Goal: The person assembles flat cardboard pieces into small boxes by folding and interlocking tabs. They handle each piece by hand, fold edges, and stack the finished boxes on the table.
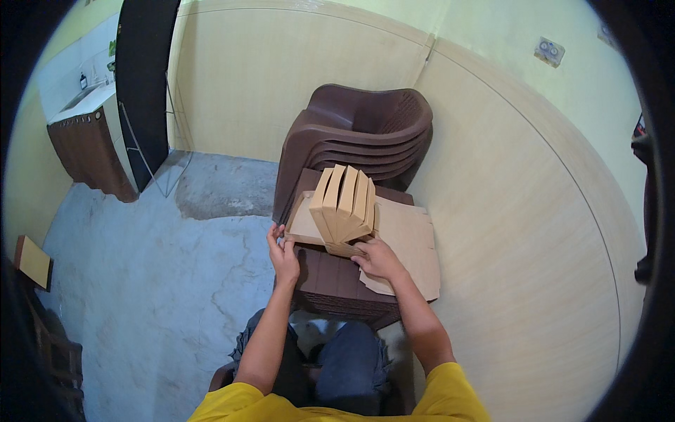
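Several slim brown cardboard boxes (343,200) stand fanned out, spread at the top and close together at the bottom. They rest at the right part of a shallow cardboard tray (304,237). My left hand (284,259) grips the tray's near left corner between thumb and fingers. My right hand (381,259) has its fingers closed at the tray's near right side, just under the fanned boxes; its fingertips are partly hidden there. A flat cardboard sheet (411,243) with notched edges lies to the right, partly under my right hand.
Everything lies on a dark brown plastic surface (327,281) before my knees. Behind it rises a stack of brown plastic armchairs (365,133). A panelled wall (520,232) runs close on the right. Far left are a sink counter (84,102) and a dark door panel (144,91).
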### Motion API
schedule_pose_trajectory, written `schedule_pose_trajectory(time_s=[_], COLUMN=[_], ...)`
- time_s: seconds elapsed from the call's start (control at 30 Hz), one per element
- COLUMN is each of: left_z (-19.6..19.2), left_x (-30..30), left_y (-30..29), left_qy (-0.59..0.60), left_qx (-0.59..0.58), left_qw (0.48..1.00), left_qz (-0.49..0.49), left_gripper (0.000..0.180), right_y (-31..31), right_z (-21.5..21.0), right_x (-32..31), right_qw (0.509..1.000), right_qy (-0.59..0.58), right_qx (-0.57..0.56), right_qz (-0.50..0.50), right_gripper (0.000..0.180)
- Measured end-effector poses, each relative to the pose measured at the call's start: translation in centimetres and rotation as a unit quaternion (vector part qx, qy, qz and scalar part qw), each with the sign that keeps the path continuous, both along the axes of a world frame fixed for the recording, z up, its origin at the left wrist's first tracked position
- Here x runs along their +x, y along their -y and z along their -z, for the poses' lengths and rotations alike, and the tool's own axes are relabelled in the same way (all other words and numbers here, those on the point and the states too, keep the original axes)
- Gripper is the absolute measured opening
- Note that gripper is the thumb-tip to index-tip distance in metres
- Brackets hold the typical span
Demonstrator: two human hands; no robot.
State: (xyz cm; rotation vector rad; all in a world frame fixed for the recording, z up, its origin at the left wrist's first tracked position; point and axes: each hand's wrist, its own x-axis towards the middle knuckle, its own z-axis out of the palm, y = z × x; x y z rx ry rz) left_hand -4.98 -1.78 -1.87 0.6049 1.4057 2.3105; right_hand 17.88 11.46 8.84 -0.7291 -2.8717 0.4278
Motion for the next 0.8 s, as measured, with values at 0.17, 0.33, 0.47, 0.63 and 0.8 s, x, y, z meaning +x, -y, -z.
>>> schedule_pose_trajectory(time_s=[0.17,0.33,0.47,0.63,0.8], left_z=[1.2,1.9,1.3,0.3,0.2], left_x=[0.1,-0.8,-0.6,-0.7,-0.7], left_y=[-1.0,-0.9,-0.8,-0.5,-0.8], left_qy=[0.094,0.144,0.185,0.195,0.148], left_qx=[0.085,0.127,0.174,0.091,0.083], left_qw=[0.988,0.981,0.967,0.976,0.985], left_qz=[-0.082,-0.024,0.021,0.029,0.044], left_gripper=[0.063,0.06,0.06,0.062,0.073], right_y=[1.6,1.9,1.8,2.5,5.9], right_z=[1.9,3.6,4.1,4.1,5.5], right_x=[-3.7,-4.9,-4.5,-4.4,-5.5], right_qw=[0.997,0.996,0.995,0.99,0.986], right_qy=[-0.066,-0.089,-0.097,-0.106,-0.113], right_qx=[0.009,-0.017,0.007,0.094,0.066], right_qz=[-0.047,-0.01,-0.013,-0.009,0.108], right_gripper=[0.035,0.049,0.05,0.048,0.048])
